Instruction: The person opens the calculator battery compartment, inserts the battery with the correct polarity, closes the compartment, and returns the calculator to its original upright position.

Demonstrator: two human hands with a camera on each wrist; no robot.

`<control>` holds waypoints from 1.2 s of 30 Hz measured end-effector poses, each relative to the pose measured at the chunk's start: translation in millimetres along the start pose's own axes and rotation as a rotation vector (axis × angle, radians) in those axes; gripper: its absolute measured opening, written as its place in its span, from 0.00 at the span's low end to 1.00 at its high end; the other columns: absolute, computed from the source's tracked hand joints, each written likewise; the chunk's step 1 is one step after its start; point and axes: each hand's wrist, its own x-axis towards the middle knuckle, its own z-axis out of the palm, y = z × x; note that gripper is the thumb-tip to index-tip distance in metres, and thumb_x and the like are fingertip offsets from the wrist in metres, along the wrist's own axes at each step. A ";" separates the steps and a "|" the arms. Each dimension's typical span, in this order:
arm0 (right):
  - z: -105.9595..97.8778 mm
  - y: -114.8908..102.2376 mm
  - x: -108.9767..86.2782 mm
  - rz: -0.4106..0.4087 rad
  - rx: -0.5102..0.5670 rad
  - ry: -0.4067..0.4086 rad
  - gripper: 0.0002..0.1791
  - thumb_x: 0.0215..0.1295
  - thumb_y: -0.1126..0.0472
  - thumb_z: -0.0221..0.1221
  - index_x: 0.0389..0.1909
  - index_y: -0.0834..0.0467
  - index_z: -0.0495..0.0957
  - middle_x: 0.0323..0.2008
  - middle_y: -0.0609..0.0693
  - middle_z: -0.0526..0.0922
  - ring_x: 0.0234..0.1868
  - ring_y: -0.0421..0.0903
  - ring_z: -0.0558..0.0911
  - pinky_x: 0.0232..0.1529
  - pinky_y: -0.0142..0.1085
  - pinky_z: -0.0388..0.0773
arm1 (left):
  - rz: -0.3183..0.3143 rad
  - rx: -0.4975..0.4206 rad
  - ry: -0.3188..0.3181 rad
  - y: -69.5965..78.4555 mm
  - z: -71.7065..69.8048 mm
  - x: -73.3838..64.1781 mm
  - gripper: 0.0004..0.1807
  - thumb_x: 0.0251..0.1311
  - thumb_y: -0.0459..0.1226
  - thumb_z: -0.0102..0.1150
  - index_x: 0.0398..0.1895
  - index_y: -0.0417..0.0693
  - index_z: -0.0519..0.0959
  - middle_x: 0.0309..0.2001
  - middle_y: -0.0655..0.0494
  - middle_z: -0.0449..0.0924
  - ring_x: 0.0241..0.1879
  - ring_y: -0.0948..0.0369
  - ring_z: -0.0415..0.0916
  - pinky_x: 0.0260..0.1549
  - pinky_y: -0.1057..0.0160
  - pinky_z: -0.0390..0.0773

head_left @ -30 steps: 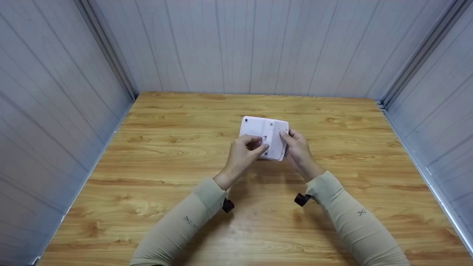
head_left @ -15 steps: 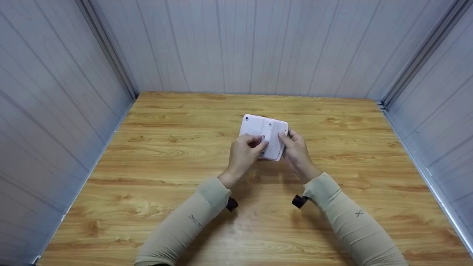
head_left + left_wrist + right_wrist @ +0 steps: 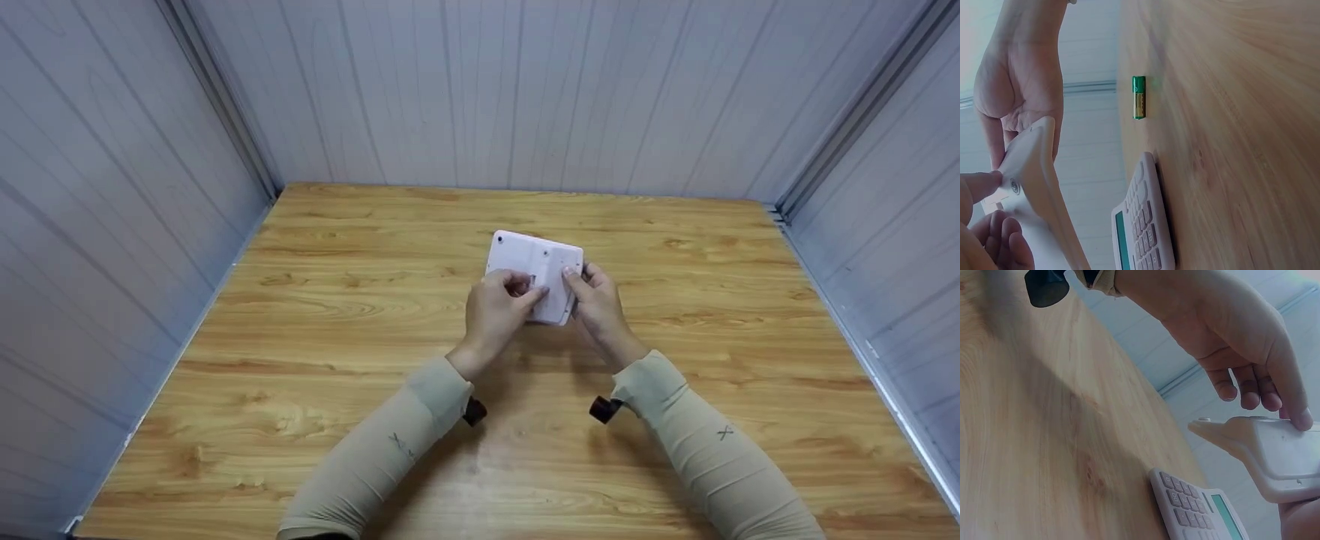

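While my right hand [image 3: 600, 304] grips the white casing [image 3: 556, 262] above the table [image 3: 337, 337] at 4 o'clock | my left hand [image 3: 491, 309], 8 o'clock, thumbs it, fingers curled, can't tell if pinching | left-wrist view: battery [image 3: 1139, 98] 12 o'clock of calculator [image 3: 1143, 225]

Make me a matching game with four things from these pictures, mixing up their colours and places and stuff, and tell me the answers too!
Things:
1. battery
2. calculator
3. white device
4. right sleeve

Clues:
A. beige
B. held in the person's right grip
C. green and gold
D. has rows of keys facing up

Right pairs: 1-C, 2-D, 3-B, 4-A.
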 end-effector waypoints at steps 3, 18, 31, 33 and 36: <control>0.1 -0.1 -0.3 -0.006 -0.002 -0.001 0.23 0.86 0.69 0.46 0.74 0.76 0.63 0.60 0.57 0.81 0.57 0.40 0.83 0.59 0.32 0.84 | -0.043 -0.050 -0.020 -0.1 0.2 1.6 0.11 0.62 0.36 0.80 0.40 0.38 0.89 0.33 0.48 0.89 0.32 0.64 0.81 0.31 0.68 0.82; 0.5 -0.3 1.7 -0.010 -0.011 -0.003 0.25 0.86 0.70 0.46 0.76 0.76 0.62 0.65 0.61 0.78 0.64 0.46 0.79 0.61 0.31 0.82 | -0.147 -0.181 -0.086 0.6 -0.2 4.7 0.10 0.65 0.34 0.77 0.40 0.36 0.86 0.34 0.48 0.88 0.32 0.65 0.79 0.30 0.70 0.82; -4.4 -2.0 0.5 0.020 -0.038 -0.040 0.26 0.87 0.67 0.45 0.78 0.74 0.61 0.64 0.59 0.79 0.57 0.42 0.84 0.57 0.36 0.87 | -0.150 -0.239 -0.090 -1.1 -0.1 5.8 0.11 0.61 0.32 0.79 0.38 0.36 0.84 0.32 0.52 0.83 0.31 0.65 0.77 0.29 0.72 0.80; -4.8 -1.9 0.9 0.025 -0.038 -0.038 0.26 0.87 0.67 0.46 0.78 0.74 0.61 0.63 0.58 0.80 0.57 0.42 0.84 0.57 0.36 0.87 | -0.139 -0.245 -0.090 -0.5 -0.1 5.6 0.11 0.61 0.32 0.79 0.37 0.36 0.83 0.31 0.53 0.82 0.31 0.65 0.76 0.29 0.72 0.79; -4.9 -2.2 1.2 0.032 -0.037 -0.032 0.26 0.87 0.67 0.46 0.78 0.74 0.61 0.62 0.56 0.80 0.56 0.41 0.84 0.58 0.36 0.87 | -0.117 -0.253 -0.086 0.3 0.2 5.3 0.12 0.60 0.31 0.78 0.36 0.37 0.82 0.31 0.52 0.82 0.30 0.66 0.76 0.28 0.73 0.77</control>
